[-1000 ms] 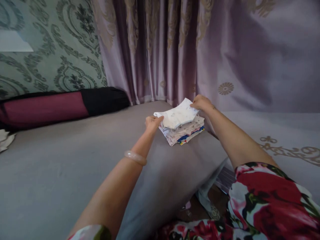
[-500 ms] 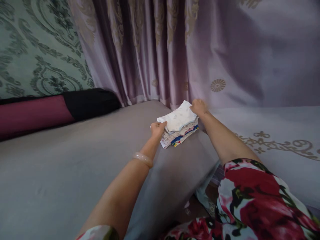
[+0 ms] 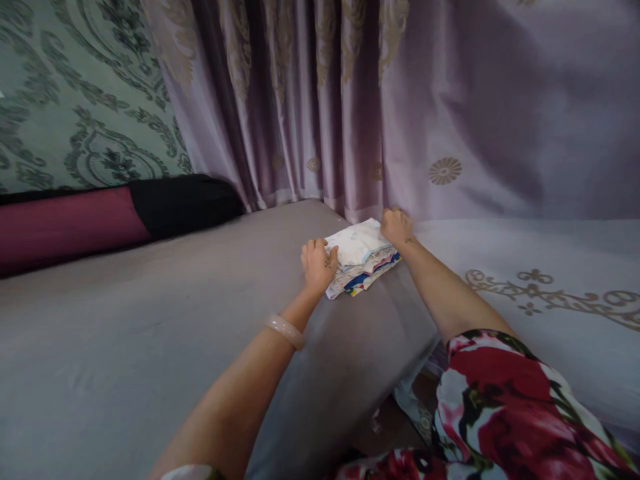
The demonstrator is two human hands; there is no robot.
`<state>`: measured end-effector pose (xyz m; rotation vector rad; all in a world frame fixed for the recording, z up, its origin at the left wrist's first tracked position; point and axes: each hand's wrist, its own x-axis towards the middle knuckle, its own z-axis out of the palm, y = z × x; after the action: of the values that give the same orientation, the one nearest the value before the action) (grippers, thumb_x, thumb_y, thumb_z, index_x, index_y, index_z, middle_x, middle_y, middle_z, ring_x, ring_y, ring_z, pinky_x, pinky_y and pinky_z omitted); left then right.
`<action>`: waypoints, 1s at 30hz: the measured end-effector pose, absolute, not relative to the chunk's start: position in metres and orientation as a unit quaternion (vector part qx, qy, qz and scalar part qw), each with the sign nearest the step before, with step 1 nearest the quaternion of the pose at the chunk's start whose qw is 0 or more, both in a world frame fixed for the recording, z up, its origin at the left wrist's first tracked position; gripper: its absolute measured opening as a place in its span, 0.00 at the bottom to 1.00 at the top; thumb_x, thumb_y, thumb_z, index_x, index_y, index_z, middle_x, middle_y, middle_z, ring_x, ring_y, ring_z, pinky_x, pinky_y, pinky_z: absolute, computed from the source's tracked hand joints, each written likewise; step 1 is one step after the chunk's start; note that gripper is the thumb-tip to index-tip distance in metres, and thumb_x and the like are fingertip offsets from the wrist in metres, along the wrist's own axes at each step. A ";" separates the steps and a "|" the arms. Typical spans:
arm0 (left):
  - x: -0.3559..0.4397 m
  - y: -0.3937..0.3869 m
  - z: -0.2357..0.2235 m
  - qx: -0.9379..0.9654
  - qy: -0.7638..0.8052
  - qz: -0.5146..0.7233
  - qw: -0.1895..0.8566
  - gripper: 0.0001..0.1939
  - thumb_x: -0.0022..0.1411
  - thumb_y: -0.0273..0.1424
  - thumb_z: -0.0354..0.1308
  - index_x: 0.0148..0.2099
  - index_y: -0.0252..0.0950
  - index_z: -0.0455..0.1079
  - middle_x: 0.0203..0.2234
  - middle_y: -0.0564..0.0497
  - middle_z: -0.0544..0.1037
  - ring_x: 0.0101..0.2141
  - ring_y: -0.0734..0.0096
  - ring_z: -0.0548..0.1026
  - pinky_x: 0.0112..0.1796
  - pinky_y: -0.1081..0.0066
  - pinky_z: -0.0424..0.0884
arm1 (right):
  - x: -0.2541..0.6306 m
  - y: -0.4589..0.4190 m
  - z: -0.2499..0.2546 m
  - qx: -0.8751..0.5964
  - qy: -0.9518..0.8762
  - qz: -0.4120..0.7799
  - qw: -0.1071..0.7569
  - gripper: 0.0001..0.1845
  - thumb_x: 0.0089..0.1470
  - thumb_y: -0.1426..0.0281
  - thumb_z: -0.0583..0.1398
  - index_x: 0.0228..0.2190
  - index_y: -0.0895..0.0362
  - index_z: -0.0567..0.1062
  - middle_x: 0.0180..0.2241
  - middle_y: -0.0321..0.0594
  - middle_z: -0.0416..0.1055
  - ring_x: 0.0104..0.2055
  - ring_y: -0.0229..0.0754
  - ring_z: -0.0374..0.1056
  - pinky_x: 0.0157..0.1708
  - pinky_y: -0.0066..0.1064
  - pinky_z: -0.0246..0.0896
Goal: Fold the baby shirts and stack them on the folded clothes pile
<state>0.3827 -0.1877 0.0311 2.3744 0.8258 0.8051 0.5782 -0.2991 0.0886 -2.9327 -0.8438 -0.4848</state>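
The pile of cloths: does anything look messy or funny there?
A little: the pile of cloths has uneven front edges. The blue layer and its neighbours peek out raggedly below the white top cloth instead of lining up. I see nothing spilled or torn.

A smooth, pale, rounded bangle [image 3: 285,331] rings the left forearm [image 3: 240,393]; the loose right sleeve [image 3: 515,393] carries big red and pink flowers, dark green leaves and white patches; small dark marks dot the left hand [image 3: 318,267] and right wrist [image 3: 409,240]; similar floral cloth [image 3: 405,465] shows below.
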 end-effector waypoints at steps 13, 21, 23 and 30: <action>0.389 -0.201 0.016 0.952 0.199 0.153 0.174 0.35 0.67 0.52 0.38 0.67 0.35 0.55 0.68 0.40 0.51 0.67 0.51 0.45 0.64 0.50 0.44 | 0.585 -0.280 0.055 -0.932 -0.355 0.004 0.075 0.30 0.65 0.58 0.35 0.57 0.54 0.65 0.65 0.46 0.54 0.65 0.57 0.50 0.59 0.60 0.44; 0.394 -0.201 0.010 0.949 0.210 0.156 0.176 0.35 0.67 0.54 0.37 0.67 0.39 0.55 0.68 0.43 0.51 0.67 0.52 0.44 0.63 0.48 0.45 | 0.586 -0.283 0.050 -0.931 -0.351 -0.006 0.100 0.30 0.65 0.58 0.35 0.57 0.53 0.65 0.64 0.45 0.57 0.64 0.56 0.52 0.59 0.59 0.46; 0.393 -0.200 0.011 0.949 0.203 0.155 0.183 0.35 0.66 0.54 0.37 0.67 0.38 0.55 0.68 0.42 0.51 0.67 0.51 0.44 0.63 0.46 0.44 | 0.585 -0.283 0.053 -0.931 -0.353 -0.002 0.093 0.30 0.65 0.58 0.35 0.56 0.53 0.66 0.63 0.45 0.57 0.63 0.56 0.53 0.59 0.59 0.47; 0.363 -0.184 0.017 0.960 0.152 0.156 0.176 0.32 0.69 0.49 0.35 0.68 0.39 0.51 0.68 0.42 0.50 0.67 0.56 0.45 0.63 0.47 0.42 | 0.578 -0.276 0.068 -0.939 -0.331 0.027 0.086 0.31 0.65 0.58 0.36 0.57 0.55 0.66 0.63 0.50 0.57 0.64 0.56 0.52 0.60 0.60 0.43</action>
<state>0.3628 -0.1844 0.0173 2.7177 0.4304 0.4419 0.5783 -0.2758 0.0681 -2.7998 -0.9864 0.0812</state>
